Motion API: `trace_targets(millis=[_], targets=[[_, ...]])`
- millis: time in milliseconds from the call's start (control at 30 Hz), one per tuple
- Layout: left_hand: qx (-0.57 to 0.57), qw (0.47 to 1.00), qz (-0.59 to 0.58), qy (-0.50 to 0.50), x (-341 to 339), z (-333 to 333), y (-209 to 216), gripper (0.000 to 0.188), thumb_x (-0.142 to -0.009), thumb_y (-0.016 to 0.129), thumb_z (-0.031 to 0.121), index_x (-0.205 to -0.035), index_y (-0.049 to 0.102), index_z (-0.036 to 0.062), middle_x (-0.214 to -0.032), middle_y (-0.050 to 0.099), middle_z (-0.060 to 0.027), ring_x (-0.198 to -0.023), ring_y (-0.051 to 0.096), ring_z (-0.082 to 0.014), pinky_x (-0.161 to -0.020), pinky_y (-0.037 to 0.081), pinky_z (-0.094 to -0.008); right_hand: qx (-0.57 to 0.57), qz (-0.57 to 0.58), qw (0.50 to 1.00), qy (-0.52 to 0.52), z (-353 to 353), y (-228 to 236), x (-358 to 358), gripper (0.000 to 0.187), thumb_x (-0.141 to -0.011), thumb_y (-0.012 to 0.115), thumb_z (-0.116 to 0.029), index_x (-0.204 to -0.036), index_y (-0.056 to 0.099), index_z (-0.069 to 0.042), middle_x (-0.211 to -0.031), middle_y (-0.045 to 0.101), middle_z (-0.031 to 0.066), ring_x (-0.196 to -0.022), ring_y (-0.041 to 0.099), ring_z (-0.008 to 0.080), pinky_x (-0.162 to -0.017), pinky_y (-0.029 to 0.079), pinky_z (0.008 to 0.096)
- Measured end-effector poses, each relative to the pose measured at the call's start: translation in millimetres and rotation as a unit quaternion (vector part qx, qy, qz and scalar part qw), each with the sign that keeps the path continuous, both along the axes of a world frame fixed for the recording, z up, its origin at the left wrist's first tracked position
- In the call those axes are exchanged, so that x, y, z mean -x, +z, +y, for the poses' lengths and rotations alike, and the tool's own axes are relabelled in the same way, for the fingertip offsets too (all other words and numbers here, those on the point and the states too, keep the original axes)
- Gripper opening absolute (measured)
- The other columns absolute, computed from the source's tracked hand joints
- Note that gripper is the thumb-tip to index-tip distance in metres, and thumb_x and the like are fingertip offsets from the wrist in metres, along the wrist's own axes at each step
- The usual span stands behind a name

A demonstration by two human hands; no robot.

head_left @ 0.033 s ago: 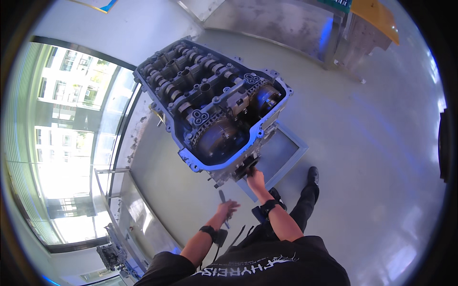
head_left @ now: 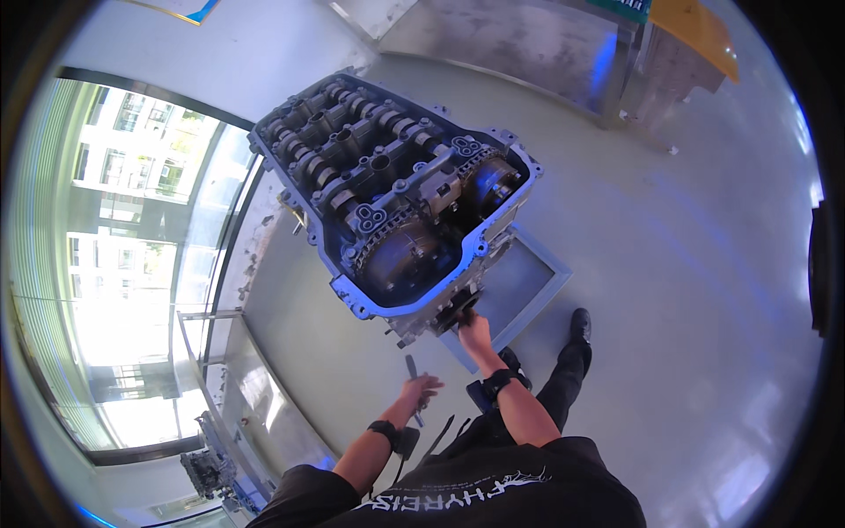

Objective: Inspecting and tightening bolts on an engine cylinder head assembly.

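A large engine (head_left: 387, 189) stands before me, its top uncovered. Two camshafts (head_left: 308, 163) run along it, and chain-driven sprockets (head_left: 405, 255) sit at its near end. My right hand (head_left: 474, 334) reaches to the low front of the engine, fingers closed at a dark round pulley (head_left: 457, 308); the fingertips are partly hidden there. Left of it, apart from the engine, my left hand (head_left: 421, 390) holds a slim metal hand tool (head_left: 411, 365). A dark end sticks out above the hand and a shiny shaft below; some fingers are loosely extended. Its exact kind is unclear.
Under the engine is a stand with a square metal tray (head_left: 553, 280). A metal bench (head_left: 502, 62) stands beyond, beside a yellow-topped table (head_left: 695, 35). At left are windows (head_left: 132, 176) and a metal-framed table (head_left: 264, 396), with another engine part (head_left: 207, 471) near it.
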State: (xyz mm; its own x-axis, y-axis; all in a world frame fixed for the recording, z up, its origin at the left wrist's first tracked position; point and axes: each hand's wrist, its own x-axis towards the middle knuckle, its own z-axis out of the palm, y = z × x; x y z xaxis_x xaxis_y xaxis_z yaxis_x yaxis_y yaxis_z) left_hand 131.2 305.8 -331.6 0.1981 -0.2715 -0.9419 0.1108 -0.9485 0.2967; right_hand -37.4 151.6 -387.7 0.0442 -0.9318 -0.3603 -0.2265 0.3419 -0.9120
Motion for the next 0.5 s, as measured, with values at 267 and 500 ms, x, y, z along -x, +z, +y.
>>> trace_targets(millis=[267,500], targets=[[0.011,0.999,0.028,-0.035,-13,34,31,0.038,-0.097,0.046,0.036,-0.100,0.064,0.0033,-0.070,0.064,-0.0075,-0.040,0.046,-0.0109,-0.036,0.034,-0.0250,-0.245,-0.200,0.938,0.144,-43,7,45,0.022,-0.087,0.057,-0.018,-0.083,0.062,0.004,-0.064,0.062,0.0100,-0.056,0.060,0.0178,-0.046,0.044,0.0317],[0.321,0.928,-0.140,0.126,46,-60,178,0.033,-0.097,0.047,0.031,-0.105,0.058,0.0012,-0.067,0.056,-0.0037,-0.038,0.042,-0.0076,-0.035,0.031,-0.0201,0.003,-0.435,0.874,-0.218,-181,146,145,0.041,-0.094,0.047,-0.031,-0.120,0.056,-0.001,-0.111,0.062,0.0087,-0.103,0.057,0.0211,-0.098,0.037,0.0367]])
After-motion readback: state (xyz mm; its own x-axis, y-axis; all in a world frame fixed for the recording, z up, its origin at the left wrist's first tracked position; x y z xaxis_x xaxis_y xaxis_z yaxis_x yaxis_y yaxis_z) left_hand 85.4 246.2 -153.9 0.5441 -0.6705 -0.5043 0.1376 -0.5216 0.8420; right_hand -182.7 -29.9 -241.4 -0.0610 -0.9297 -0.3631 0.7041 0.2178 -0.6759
